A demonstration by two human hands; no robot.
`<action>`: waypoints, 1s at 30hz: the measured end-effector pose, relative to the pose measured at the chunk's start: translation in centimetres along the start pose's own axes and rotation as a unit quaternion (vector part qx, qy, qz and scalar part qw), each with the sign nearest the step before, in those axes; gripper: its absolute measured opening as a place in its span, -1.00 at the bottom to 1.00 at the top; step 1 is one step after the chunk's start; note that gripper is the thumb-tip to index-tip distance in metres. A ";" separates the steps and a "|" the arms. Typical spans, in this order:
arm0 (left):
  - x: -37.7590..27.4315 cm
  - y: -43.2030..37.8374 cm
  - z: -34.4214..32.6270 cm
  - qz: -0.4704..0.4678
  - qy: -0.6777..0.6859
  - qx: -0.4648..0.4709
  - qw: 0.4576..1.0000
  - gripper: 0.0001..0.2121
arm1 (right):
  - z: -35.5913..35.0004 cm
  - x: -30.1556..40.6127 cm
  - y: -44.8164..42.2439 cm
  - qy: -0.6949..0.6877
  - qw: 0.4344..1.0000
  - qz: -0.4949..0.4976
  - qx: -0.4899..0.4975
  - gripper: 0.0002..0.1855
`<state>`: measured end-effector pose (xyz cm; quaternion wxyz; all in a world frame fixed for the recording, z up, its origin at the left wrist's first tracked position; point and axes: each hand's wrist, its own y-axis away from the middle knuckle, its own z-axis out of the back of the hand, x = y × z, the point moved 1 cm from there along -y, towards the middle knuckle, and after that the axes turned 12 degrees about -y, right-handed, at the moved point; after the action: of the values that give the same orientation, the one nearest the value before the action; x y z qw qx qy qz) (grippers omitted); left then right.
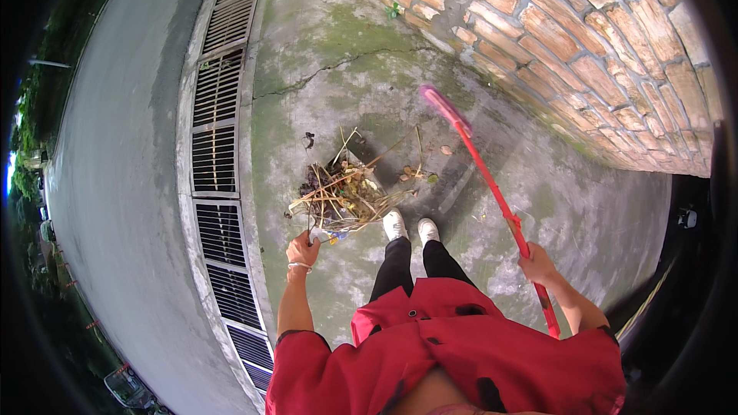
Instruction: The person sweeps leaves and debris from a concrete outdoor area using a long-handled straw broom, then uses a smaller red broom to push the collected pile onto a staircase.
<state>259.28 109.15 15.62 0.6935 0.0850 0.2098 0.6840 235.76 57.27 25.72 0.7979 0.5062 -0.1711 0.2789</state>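
My right hand (537, 265) is closed around the red handle of a broom (493, 181). The pink broom head (444, 106) is out in front, over the concrete to the right of a heap of debris. Dry stalks, dead leaves and other litter make up this heap (346, 190), in front and to the left of my shoes. My left hand (304, 249) grips a thin dark rod (311, 222) at the heap's near edge. The rod's far end is lost among the stalks, and whatever holds the heap is mostly covered.
A metal drain grate (216, 144) runs along the left, with a paved road (121, 144) beyond it. On the right rises a stone wall (576, 52). Scattered leaves (412, 174) lie on the mossy concrete (340, 86) beside the heap. My white shoes (395, 225) stand close to it.
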 end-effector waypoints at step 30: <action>-10.6 2.0 -9.7 0.043 -0.098 0.106 0.989 -0.65 | -14.8 1.0 6.7 -0.173 0.881 -0.142 0.416 -0.84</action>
<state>253.78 97.14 9.55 0.6674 0.2338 0.2084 0.6757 232.28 73.16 24.73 0.5026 0.8507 -0.1012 0.1164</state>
